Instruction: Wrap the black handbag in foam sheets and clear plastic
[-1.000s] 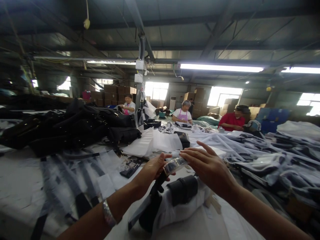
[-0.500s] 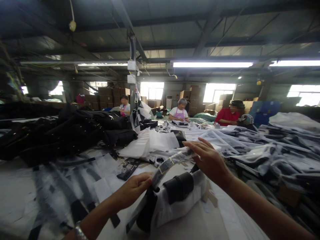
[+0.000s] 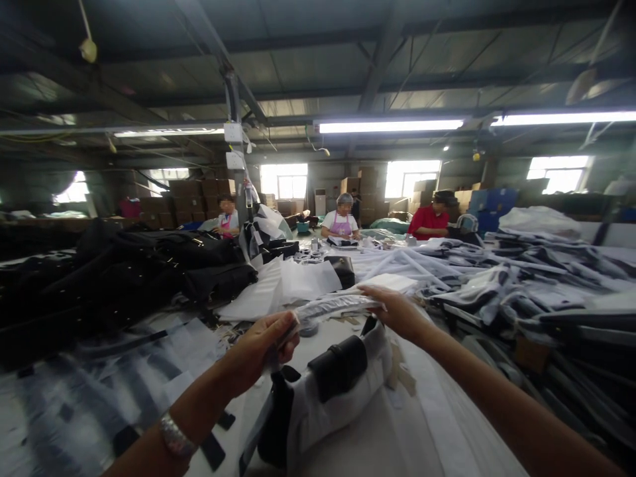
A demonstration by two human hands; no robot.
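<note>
White-wrapped strap (image 3: 338, 304) bridges outstretched arms (image 3: 470, 371), left fingers (image 3: 278, 326) pinching it, right fingers' (image 3: 373, 292) hold unclear.

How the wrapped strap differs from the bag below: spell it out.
The strap is long and narrow; the bag is bulkier. The strap is raised between the left hand and right hand, while the bag rests on the table. The strap looks mostly whitish, whereas the bag shows bare black areas. Both have whitish wrapping.

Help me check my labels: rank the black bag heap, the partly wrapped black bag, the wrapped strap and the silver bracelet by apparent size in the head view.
1. Black bag heap
2. Partly wrapped black bag
3. Wrapped strap
4. Silver bracelet
</note>
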